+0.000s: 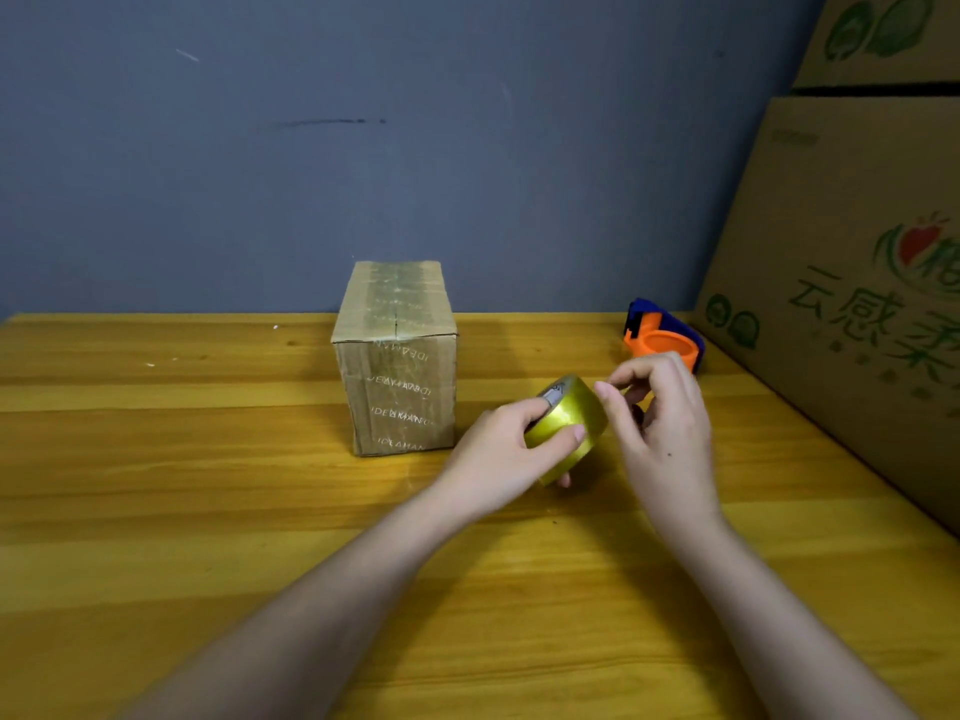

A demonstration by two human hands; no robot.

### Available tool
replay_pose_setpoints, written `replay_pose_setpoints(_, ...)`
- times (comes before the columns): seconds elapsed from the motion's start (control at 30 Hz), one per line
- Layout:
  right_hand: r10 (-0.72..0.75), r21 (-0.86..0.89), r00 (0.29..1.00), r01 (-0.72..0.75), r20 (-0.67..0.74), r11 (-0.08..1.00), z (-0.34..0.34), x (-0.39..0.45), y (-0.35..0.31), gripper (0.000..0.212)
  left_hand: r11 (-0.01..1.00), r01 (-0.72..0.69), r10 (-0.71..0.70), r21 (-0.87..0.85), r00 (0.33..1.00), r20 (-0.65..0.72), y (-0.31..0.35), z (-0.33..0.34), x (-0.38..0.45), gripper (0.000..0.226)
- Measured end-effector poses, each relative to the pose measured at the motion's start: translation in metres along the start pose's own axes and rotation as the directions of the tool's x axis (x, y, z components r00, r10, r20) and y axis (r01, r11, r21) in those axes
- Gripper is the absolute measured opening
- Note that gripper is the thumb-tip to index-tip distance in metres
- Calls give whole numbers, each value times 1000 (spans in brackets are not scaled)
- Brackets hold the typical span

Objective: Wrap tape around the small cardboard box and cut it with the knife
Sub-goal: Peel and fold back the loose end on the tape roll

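Note:
A small cardboard box (397, 356) stands upright on the wooden table (208, 511), with old clear tape over its top and front. Right of it, my left hand (498, 454) holds a yellowish roll of tape (569, 428) just above the table, fingers over its outer face. My right hand (660, 423) is at the roll's right side, thumb and fingers pinched together at its edge; I cannot tell whether a tape end is between them. No knife shows apart from an orange and blue tape cutter (665, 337) behind my right hand.
Large printed cardboard cartons (852, 283) are stacked along the table's right edge. A grey-blue wall (415, 148) closes the back of the table just behind the small box.

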State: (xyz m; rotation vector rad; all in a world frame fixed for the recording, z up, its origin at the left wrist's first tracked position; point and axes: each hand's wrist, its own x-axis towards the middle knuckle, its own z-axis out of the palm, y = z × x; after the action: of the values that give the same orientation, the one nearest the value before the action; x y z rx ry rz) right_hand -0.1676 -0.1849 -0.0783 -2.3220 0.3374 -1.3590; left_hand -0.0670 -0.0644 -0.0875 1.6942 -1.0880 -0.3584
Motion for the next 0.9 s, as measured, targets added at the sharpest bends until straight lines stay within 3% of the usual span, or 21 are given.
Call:
replay_pose_setpoints(0.17, 59, 30, 998, -59, 25, 998, -1, 0, 6, 7, 996, -46, 41, 78, 998, 54, 0, -3, -2, 9)
replay_pose_setpoints(0.47, 193, 104, 980, -196, 40, 975, -2, 1, 14, 8, 991, -32, 51, -132, 988, 149, 12, -8, -5, 14)
replay_pose_setpoints(0.6, 190, 89, 981, -192, 31, 977, -6, 4, 13, 7, 994, -80, 67, 80, 987, 147, 15, -11, -7, 16)
replay_pose_setpoints(0.67, 169, 48, 985, -170, 23, 984, -9, 4, 11, 7, 926, -147, 107, 347, 986, 132, 20, -13, -7, 12)
replay_pose_setpoints(0.73, 134, -3, 991, -134, 14, 991, -12, 4, 8, 9, 828, -195, 156, 525, 981, 118, 26, -15, -7, 22)
replay_pose_setpoints(0.9, 65, -100, 998, -66, -15, 993, -16, 6, -3, 12, 761, -188, 170, 620, 981, 89, 31, -12, -6, 34)
